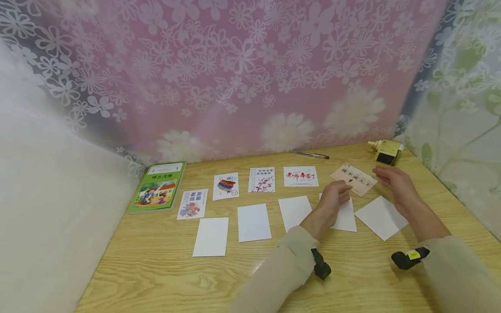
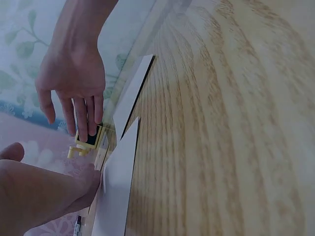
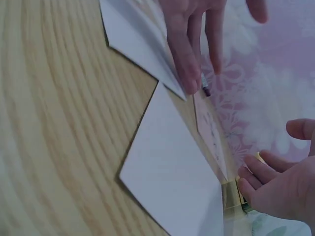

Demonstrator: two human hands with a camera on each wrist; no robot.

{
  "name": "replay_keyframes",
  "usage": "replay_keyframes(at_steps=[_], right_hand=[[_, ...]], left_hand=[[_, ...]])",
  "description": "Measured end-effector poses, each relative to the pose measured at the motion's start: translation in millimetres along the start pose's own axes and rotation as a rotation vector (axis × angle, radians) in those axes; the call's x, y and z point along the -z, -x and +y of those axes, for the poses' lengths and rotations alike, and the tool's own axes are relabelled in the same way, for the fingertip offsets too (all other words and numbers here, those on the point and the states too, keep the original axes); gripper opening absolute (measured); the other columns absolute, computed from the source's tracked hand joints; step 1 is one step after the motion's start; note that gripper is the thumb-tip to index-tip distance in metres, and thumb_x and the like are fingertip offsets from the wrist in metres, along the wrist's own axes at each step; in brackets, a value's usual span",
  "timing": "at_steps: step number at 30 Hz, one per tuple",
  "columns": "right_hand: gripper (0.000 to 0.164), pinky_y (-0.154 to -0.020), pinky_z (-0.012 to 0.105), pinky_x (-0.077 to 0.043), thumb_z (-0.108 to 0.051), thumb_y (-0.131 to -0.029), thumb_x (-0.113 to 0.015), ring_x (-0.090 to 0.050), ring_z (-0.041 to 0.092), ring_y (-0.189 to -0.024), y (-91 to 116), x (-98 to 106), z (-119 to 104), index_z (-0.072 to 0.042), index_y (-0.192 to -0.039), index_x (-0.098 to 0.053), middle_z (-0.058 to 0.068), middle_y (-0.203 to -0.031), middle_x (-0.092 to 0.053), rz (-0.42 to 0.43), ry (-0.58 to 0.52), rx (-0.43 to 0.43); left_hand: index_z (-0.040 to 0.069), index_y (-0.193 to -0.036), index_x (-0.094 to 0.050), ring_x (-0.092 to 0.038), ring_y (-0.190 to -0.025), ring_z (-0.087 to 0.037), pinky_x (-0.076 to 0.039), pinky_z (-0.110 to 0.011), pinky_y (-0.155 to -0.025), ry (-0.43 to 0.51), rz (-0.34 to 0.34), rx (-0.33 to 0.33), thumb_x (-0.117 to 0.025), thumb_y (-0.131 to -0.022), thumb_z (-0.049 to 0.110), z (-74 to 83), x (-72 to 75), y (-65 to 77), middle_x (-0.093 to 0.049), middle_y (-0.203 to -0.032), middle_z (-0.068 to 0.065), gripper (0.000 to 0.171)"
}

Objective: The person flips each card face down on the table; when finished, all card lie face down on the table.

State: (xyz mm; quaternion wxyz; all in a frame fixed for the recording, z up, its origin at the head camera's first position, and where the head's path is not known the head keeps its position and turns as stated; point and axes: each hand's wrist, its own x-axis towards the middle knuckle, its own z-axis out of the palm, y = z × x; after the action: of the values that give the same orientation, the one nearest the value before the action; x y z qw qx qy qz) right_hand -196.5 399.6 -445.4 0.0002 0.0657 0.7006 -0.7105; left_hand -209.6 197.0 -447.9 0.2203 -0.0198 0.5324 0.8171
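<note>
A beige card [image 1: 354,179] with dark lettering lies tilted at the right of the wooden table, between both hands. My left hand [image 1: 332,200] is over a white card [image 1: 345,217], its fingertips near the beige card's left side; contact is unclear. Beside the beige card's right end hovers my right hand [image 1: 397,187], fingers loosely extended and holding nothing. Another white card [image 1: 381,218] lies turned like a diamond just below it. In the right wrist view, the left hand's fingers [image 3: 187,73] point down by a white card's corner. The left wrist view shows the right palm [image 2: 76,73] facing the camera.
Printed cards line the back: red lettering [image 1: 300,176], blossoms [image 1: 262,180], a colourful picture [image 1: 225,186], flowers [image 1: 192,204]. White cards [image 1: 210,237] form a front row. A green book [image 1: 158,188] lies left. Behind are a pen [image 1: 311,154] and a yellow object with a black panel [image 1: 386,152].
</note>
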Motion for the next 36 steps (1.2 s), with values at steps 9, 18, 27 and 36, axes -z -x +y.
replay_keyframes(at_steps=[9, 18, 27, 36], right_hand=[[0.07, -0.116, 0.074, -0.024, -0.043, -0.112, -0.035, -0.021, 0.058, -0.147, -24, -11, 3, 0.005, -0.162, -0.022, 0.036, -0.163, -0.022, 0.057, 0.489, -0.011], [0.057, -0.109, 0.063, -0.039, -0.029, -0.112, -0.035, -0.035, 0.055, -0.142, -34, -17, 7, 0.012, -0.152, -0.038, 0.038, -0.155, -0.036, 0.111, 0.539, 0.007], [0.053, -0.068, 0.017, -0.053, -0.004, -0.102, -0.054, -0.059, 0.027, -0.106, -40, -12, 8, 0.014, -0.15, -0.042, 0.037, -0.142, -0.048, 0.2, 0.497, -0.007], [0.047, -0.066, 0.02, -0.055, -0.016, -0.104, -0.055, -0.055, 0.005, -0.085, -40, -17, 6, 0.01, -0.144, -0.054, 0.021, -0.125, -0.056, 0.338, 0.502, 0.008]], left_hand=[[-0.01, -0.131, -0.058, -0.05, -0.126, -0.044, -0.042, -0.051, -0.117, 0.233, 0.099, 0.034, -0.062, -0.086, 0.007, -4.2, -7.4, -8.9, -0.053, -0.125, -0.029, 0.048], [-0.012, -0.105, -0.064, -0.058, -0.117, -0.042, -0.048, -0.048, -0.112, 0.335, 0.179, 0.051, -0.06, -0.085, 0.005, -6.5, -12.0, -16.2, -0.058, -0.122, -0.033, 0.027], [-0.015, -0.11, -0.064, -0.061, -0.113, -0.04, -0.05, -0.048, -0.11, 0.316, 0.196, 0.048, -0.059, -0.085, 0.005, -8.5, -11.7, -19.5, -0.062, -0.117, -0.03, 0.033], [-0.005, -0.109, -0.07, -0.063, -0.094, -0.022, -0.055, -0.045, -0.104, 0.136, 0.155, -0.016, -0.064, -0.092, 0.011, -1.8, -14.4, -18.1, -0.067, -0.103, -0.013, 0.025]])
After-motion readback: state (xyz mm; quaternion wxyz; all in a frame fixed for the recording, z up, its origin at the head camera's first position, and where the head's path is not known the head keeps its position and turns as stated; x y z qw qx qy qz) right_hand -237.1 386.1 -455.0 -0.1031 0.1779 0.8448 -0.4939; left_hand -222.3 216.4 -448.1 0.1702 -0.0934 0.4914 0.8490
